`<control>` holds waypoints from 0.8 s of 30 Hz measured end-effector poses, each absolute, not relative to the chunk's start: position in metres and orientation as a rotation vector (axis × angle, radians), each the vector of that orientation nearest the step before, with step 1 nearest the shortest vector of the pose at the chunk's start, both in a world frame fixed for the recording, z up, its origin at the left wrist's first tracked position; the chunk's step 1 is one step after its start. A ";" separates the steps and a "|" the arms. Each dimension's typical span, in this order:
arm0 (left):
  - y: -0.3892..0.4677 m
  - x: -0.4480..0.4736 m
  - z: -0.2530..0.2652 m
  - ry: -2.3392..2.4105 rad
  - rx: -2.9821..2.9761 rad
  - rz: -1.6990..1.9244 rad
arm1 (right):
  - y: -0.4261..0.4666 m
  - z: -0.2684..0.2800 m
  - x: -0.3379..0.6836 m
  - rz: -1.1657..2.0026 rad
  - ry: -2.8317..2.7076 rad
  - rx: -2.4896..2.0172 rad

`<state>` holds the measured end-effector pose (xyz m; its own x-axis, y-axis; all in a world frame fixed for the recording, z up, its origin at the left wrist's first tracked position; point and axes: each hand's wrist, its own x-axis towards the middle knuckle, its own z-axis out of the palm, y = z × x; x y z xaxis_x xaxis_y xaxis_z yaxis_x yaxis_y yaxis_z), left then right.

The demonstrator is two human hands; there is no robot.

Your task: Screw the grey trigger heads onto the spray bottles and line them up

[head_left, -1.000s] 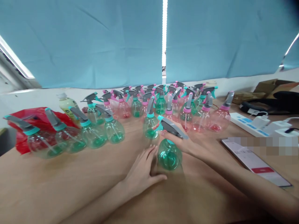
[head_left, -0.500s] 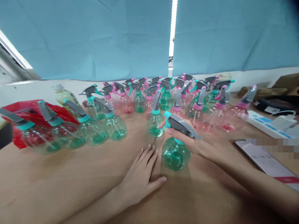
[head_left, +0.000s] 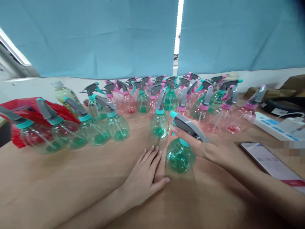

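Observation:
My right hand [head_left: 194, 136] is wrapped round the neck and trigger head of a green spray bottle [head_left: 180, 156]. The bottle has a turquoise collar and a grey head with a turquoise nozzle pointing left, away from my wrist. Part of its trigger is hidden by my fingers. My left hand [head_left: 145, 179] lies flat on the wooden table [head_left: 95, 178], fingers stretched out, just left of that bottle and touching no bottle. Beyond my hands another green spray bottle [head_left: 159, 125] stands upright.
Green spray bottles [head_left: 96, 133] line the left, before a red plastic bag [head_left: 17, 105] and a drink bottle [head_left: 64, 93]. Pink spray bottles [head_left: 240, 119] stand right, with several mixed ones behind. A phone [head_left: 269, 162], a power strip [head_left: 269, 124] and a black cable coil [head_left: 283, 106] lie far right.
My right hand's fingertips at the trigger have drawn in toward the bottle's neck. The left hand stays flat in place. The whole view has shifted slightly.

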<state>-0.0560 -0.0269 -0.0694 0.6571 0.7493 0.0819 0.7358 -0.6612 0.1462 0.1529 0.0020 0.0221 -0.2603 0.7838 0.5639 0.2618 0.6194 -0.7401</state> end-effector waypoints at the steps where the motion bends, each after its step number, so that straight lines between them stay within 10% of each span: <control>1: -0.027 -0.056 -0.070 1.241 2.770 0.203 | -0.001 0.026 0.153 0.627 -1.826 -0.886; 24: -0.028 -0.054 -0.068 1.247 2.757 0.237 | 0.018 -0.008 0.157 0.798 -1.718 -0.762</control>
<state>-0.0539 -0.0278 -0.0682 0.6512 0.7525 0.0981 0.7359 -0.6578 0.1603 0.1574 0.0179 -0.0081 -0.2514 0.8047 0.5378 0.1088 0.5756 -0.8105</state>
